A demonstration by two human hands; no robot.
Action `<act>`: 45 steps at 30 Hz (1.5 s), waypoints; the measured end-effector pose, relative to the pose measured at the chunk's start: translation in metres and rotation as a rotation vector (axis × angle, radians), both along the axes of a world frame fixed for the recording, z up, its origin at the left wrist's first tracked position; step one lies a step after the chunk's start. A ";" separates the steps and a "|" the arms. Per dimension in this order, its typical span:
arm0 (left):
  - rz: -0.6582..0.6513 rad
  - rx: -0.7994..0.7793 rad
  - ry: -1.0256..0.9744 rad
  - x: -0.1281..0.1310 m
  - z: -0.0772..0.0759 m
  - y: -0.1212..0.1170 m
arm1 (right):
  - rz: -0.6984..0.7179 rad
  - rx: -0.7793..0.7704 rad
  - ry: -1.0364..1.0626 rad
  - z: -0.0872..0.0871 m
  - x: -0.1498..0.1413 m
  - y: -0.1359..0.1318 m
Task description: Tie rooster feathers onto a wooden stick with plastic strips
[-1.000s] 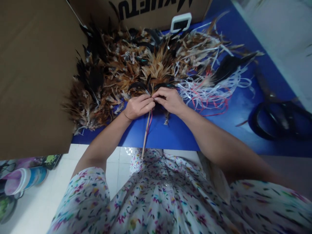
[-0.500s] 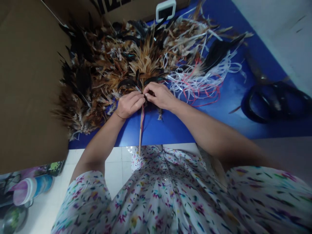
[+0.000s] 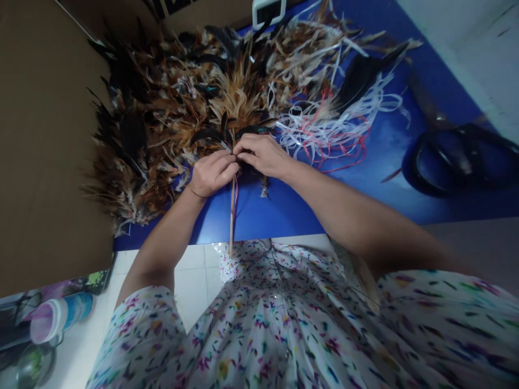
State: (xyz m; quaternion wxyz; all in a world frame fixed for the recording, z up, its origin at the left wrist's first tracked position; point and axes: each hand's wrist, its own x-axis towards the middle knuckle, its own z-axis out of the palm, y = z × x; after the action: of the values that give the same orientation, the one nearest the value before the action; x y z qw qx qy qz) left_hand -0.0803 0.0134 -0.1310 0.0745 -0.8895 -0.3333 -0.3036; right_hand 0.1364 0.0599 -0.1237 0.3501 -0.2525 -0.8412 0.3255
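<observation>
A thin wooden stick (image 3: 232, 221) runs up from the table's front edge into my left hand (image 3: 213, 172), whose fingers are closed around its upper part. Brown and black feathers (image 3: 237, 102) fan out from the stick's top end, just beyond my fingers. My right hand (image 3: 261, 155) pinches at the same spot, its fingertips meeting those of my left hand; what lies between them is too small to make out. A pink-red string (image 3: 236, 195) hangs down beside the stick, below my left hand.
Loose feathers (image 3: 133, 135) cover the back and left of the blue table (image 3: 292, 216). A tangle of white and red ribbon (image 3: 340, 129) lies to the right, then black-handled scissors (image 3: 446, 162). Cardboard (image 3: 48, 140) stands at the left. A white-framed object (image 3: 268, 12) is at the back.
Both hands keep their hold near the top of the stick, with only slight finger movement. The view has shifted slightly; nothing else has visibly moved.
</observation>
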 end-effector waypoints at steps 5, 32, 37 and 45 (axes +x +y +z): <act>-0.044 0.106 0.034 0.000 0.001 0.001 | 0.003 0.013 -0.050 0.001 -0.001 0.001; 0.072 0.188 -0.116 0.010 -0.006 0.005 | -0.088 -0.036 0.038 -0.002 -0.005 -0.004; 0.109 0.146 -0.095 0.010 -0.006 0.005 | -0.060 0.006 0.006 -0.002 -0.003 -0.002; 0.110 0.088 -0.105 0.009 -0.006 0.004 | -0.083 0.011 -0.013 0.000 -0.003 -0.002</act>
State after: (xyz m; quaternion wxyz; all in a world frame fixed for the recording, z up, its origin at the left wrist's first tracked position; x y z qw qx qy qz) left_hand -0.0716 0.0179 -0.1367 0.1127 -0.8484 -0.3715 -0.3599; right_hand 0.1334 0.0583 -0.1238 0.3591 -0.2873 -0.8341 0.3047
